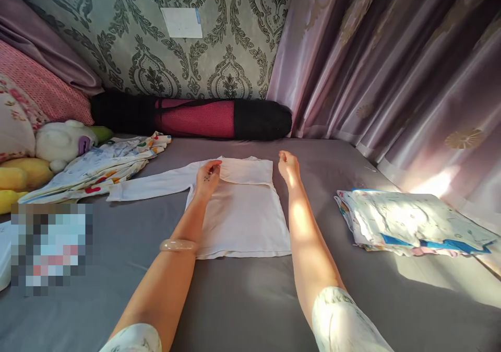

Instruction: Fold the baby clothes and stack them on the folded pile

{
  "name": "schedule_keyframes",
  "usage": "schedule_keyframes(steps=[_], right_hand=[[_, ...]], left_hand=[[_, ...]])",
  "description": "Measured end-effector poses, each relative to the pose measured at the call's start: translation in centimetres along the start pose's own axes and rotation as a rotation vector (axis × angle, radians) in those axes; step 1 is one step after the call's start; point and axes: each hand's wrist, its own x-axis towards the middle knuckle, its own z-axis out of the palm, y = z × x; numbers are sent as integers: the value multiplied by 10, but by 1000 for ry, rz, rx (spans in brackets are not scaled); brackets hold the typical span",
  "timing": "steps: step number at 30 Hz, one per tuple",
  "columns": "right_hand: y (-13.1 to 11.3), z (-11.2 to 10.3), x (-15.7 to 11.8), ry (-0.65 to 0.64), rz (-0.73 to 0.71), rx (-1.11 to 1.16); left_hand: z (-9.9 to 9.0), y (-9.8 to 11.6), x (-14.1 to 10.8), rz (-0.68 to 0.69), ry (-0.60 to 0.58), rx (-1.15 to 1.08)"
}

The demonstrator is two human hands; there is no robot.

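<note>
A white long-sleeved shirt lies spread on the grey bed sheet. Its left-hand sleeve stretches out to the side, and the other is folded across the upper chest. My left hand is over the shoulder on the left, thumb and fingers pinched together at the fabric by the end of the folded sleeve. How much cloth is between them is partly hidden. Just beyond the shirt's right edge, my right hand is curled closed, apart from the shirt, with nothing visible in it.
A stack of folded clothes lies on the right near the curtain. Patterned clothing is heaped at left beside plush toys. A long black and red bag lies along the wall. A blurred-out item is at lower left.
</note>
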Motion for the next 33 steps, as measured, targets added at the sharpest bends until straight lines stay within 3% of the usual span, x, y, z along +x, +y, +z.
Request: schedule_keyframes(steps=[3,7,11,16,25,33], right_hand=[[3,8,-6,-77,32,-104],[-1,29,-18,-276,-62,-405],[-3,42,-27,-393,-77,-534],[2,49,-32,-391,-80,-586],[6,52,-30,-395,-84,-573],[-8,49,-27,-414,-103,-675]], left_hand=[[-2,-6,1,-31,-37,63],[-4,-13,2,-42,-75,168],[-6,-14,0,-1,-74,324],[-6,-14,-4,104,-117,409],[-3,-14,-5,78,-148,544],[-9,9,-14,57,-119,781]])
